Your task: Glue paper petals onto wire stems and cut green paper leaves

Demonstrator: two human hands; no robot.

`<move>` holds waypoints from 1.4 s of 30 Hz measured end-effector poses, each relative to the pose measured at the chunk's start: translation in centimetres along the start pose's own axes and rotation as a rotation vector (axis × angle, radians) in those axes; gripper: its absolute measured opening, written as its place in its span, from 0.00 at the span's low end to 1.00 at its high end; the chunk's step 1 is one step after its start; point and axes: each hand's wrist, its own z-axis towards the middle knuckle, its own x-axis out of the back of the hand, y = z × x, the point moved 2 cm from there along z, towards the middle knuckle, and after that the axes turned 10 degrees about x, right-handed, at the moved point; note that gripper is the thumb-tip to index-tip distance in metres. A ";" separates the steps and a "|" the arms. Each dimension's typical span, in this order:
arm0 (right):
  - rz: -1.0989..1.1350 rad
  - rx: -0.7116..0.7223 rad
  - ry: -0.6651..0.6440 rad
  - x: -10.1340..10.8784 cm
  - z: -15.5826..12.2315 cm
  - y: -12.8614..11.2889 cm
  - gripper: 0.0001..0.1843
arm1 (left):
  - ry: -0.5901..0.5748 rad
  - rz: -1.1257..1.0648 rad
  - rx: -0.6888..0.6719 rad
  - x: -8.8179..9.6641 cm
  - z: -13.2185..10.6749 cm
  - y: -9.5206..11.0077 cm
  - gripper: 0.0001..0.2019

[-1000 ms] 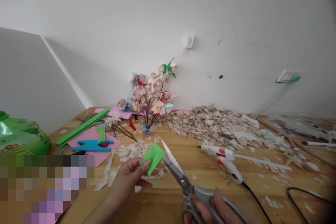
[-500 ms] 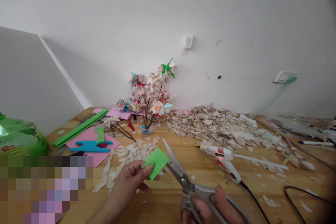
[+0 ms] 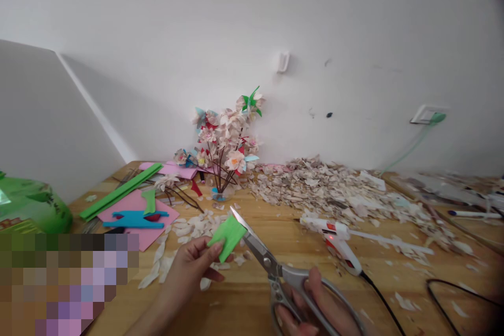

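Observation:
Between the thumb and fingers of my left hand (image 3: 196,262) is a piece of green crepe paper (image 3: 229,236), held up over the table. My right hand (image 3: 315,302) has its fingers through the handles of a pair of metal scissors (image 3: 262,252). The blades point up and left, nearly together, and meet the paper's upper right edge; part of the lower blade is hidden by the paper. Pale dried petals (image 3: 197,227) lie scattered beneath and behind my left hand.
A vase of handmade flowers (image 3: 228,139) stands by the wall. A petal heap (image 3: 323,184) spreads to its right. In front of it lies a white glue gun (image 3: 328,231) with a red light and black cord. Pink paper (image 3: 137,239) and green strips (image 3: 122,191) are at left.
The scissors have moved up and left, and their blades have closed onto the green paper's edge. My left hand has shifted slightly left and down with the paper.

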 end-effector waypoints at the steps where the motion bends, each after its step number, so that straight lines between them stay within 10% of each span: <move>1: 0.044 -0.020 -0.043 0.2 0.0 0.2 0.40 | 0.005 -0.001 0.001 0.0 0.0 0.0 0.15; 6: 0.286 -0.045 -0.121 1.4 0.5 0.9 0.35 | 0.005 0.032 0.045 -0.2 0.1 -0.2 0.15; 16: -0.146 0.318 0.389 1.4 1.5 0.8 0.29 | -0.149 0.019 0.172 -4.0 -0.5 -4.2 0.18; 42: -0.344 0.358 0.497 2.3 2.3 2.7 0.22 | -0.118 0.045 -0.130 -5.8 -1.6 -4.1 0.12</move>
